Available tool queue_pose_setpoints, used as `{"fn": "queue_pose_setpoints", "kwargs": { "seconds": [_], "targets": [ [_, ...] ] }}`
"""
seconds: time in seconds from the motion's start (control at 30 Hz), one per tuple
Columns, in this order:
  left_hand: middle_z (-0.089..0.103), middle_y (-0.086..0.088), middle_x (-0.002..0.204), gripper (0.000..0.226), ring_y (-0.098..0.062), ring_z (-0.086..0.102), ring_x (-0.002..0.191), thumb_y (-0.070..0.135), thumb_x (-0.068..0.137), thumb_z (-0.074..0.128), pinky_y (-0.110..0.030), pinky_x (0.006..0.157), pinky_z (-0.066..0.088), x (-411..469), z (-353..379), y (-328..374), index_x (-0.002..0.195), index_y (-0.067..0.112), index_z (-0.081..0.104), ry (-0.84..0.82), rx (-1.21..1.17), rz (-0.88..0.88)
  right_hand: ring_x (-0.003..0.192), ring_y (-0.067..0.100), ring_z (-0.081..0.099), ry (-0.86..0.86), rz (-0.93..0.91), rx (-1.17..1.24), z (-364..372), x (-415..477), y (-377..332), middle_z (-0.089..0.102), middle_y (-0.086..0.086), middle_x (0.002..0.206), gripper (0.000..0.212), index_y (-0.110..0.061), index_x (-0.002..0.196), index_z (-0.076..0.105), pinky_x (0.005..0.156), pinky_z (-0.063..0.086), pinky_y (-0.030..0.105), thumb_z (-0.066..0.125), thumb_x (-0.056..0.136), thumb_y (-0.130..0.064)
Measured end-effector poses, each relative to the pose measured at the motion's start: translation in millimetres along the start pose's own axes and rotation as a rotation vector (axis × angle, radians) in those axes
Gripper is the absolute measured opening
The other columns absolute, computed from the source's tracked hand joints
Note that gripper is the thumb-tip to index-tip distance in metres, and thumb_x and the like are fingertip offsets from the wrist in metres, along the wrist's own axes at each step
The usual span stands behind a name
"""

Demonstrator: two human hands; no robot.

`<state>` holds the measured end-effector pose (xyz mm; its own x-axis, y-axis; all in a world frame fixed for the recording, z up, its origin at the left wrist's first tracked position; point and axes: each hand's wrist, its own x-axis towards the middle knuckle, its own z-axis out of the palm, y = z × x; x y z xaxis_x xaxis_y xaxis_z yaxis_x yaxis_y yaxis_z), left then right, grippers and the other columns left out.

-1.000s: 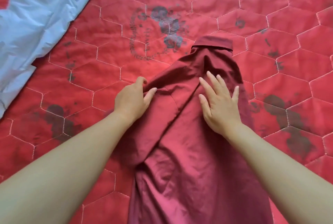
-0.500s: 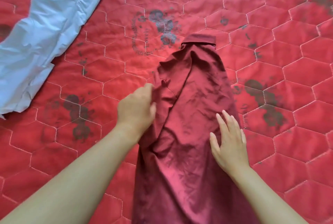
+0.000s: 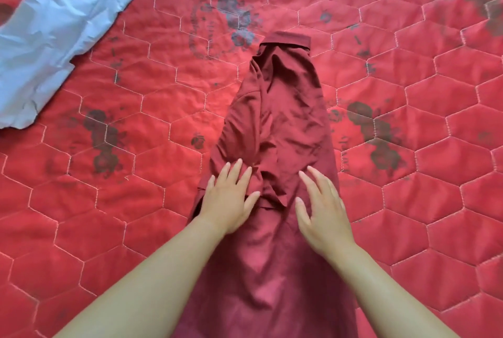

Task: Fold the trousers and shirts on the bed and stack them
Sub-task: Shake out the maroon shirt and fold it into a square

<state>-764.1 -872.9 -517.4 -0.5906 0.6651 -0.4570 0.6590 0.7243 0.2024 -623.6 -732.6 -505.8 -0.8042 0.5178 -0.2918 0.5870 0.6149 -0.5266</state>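
Two hands, left hand [image 3: 230, 203] and right hand [image 3: 321, 213], spread flat with nothing pinched, on the shirt [image 3: 283, 120] lying lengthwise mid-quilt [image 3: 141, 201], collar [image 3: 285, 38] at the far end. Best to press outward from the shirt's centre, flattening the bunched sleeve fold before doubling toward the collar.
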Motion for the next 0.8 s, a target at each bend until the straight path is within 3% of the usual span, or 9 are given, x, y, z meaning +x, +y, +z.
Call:
{"fn": "queue_pose_setpoints", "kwargs": {
  "seconds": [0.07,0.2,0.33,0.43,0.53,0.6,0.67,0.73,0.8],
  "targets": [
    [-0.001,0.003,0.158,0.062,-0.018,0.001,0.145,0.049,0.095,0.033,-0.045,0.114,0.012,-2.8,13.4,-9.9,0.149,0.025,0.014,-0.027,0.002,0.031,0.139,0.020,0.026,-0.022,-0.071,-0.006,10.8,4.6,-4.5,0.029,-0.002,0.151,0.052,-0.020,0.141,0.039,0.108,0.031,0.042,0.053,0.090,-0.024],
    [0.012,0.003,0.157,0.057,-0.021,0.012,0.144,0.042,0.093,0.043,-0.051,0.111,0.018,-18.5,20.3,-19.1,0.146,0.030,0.026,0.257,-0.100,-0.083,0.139,0.023,0.027,-0.001,-0.217,0.007,29.7,17.1,-19.3,0.032,0.000,0.151,0.050,-0.023,0.138,0.044,0.109,0.029,0.046,0.054,0.089,-0.024],
    [-0.006,0.002,0.158,0.062,-0.020,0.000,0.145,0.049,0.094,0.033,-0.048,0.110,0.023,-35.8,35.9,-43.4,0.147,0.039,0.001,0.060,-0.031,-0.167,0.143,0.016,0.015,-0.133,-0.318,-0.134,49.8,23.3,-23.0,0.024,-0.008,0.154,0.049,-0.031,0.142,0.035,0.112,0.014,0.045,0.044,0.094,-0.036],
    [-0.007,0.000,0.158,0.064,-0.019,0.000,0.145,0.052,0.094,0.033,-0.047,0.111,0.020,-39.2,35.1,-49.7,0.146,0.041,-0.001,0.036,-0.017,-0.129,0.128,0.021,0.045,-0.083,-0.333,-0.079,50.8,12.0,-10.3,0.054,-0.003,0.134,0.038,-0.021,0.126,0.057,0.107,0.031,0.047,0.060,0.088,-0.021],
    [0.007,-0.001,0.158,0.062,-0.020,0.010,0.144,0.049,0.092,0.045,-0.045,0.112,0.019,-36.9,28.7,-45.2,0.146,0.039,0.017,0.123,-0.098,-0.133,0.088,0.021,0.064,0.072,-0.311,0.039,48.8,0.9,-8.1,0.069,-0.009,0.094,0.035,-0.020,0.103,0.068,0.079,0.046,0.041,0.078,0.070,-0.014],
    [0.027,-0.005,0.153,0.052,-0.023,0.027,0.139,0.038,0.087,0.059,-0.046,0.107,0.028,-35.0,22.4,-42.1,0.137,0.034,0.043,0.237,-0.156,-0.100,0.091,0.021,0.061,0.086,-0.249,0.073,50.5,2.4,-15.5,0.064,-0.007,0.102,0.043,-0.021,0.110,0.064,0.078,0.045,0.039,0.078,0.070,-0.019],
    [0.051,-0.007,0.134,0.032,-0.026,0.047,0.124,0.025,0.081,0.069,-0.042,0.095,0.039,-33.1,17.3,-41.7,0.113,0.025,0.066,0.376,-0.225,-0.065,0.105,0.022,0.054,0.069,-0.166,0.129,55.4,10.4,-21.9,0.056,0.001,0.116,0.052,-0.017,0.122,0.057,0.087,0.045,0.039,0.076,0.073,-0.022],
    [0.062,-0.003,0.113,0.013,-0.026,0.057,0.105,0.019,0.079,0.071,-0.038,0.085,0.045,-32.5,10.1,-43.2,0.092,0.020,0.071,0.456,-0.303,-0.068,0.107,0.023,0.052,0.031,-0.102,0.118,57.3,20.7,-27.8,0.057,0.004,0.116,0.051,-0.016,0.125,0.056,0.092,0.044,0.038,0.073,0.077,-0.025],
    [0.064,0.001,0.099,0.006,-0.023,0.059,0.092,0.016,0.082,0.068,-0.037,0.080,0.047,-32.0,2.7,-45.0,0.088,0.018,0.069,0.474,-0.378,-0.063,0.091,0.027,0.056,0.033,-0.119,0.057,54.9,25.6,-33.5,0.064,0.003,0.096,0.030,-0.019,0.108,0.066,0.080,0.046,0.041,0.071,0.079,-0.022]
  ]
}}
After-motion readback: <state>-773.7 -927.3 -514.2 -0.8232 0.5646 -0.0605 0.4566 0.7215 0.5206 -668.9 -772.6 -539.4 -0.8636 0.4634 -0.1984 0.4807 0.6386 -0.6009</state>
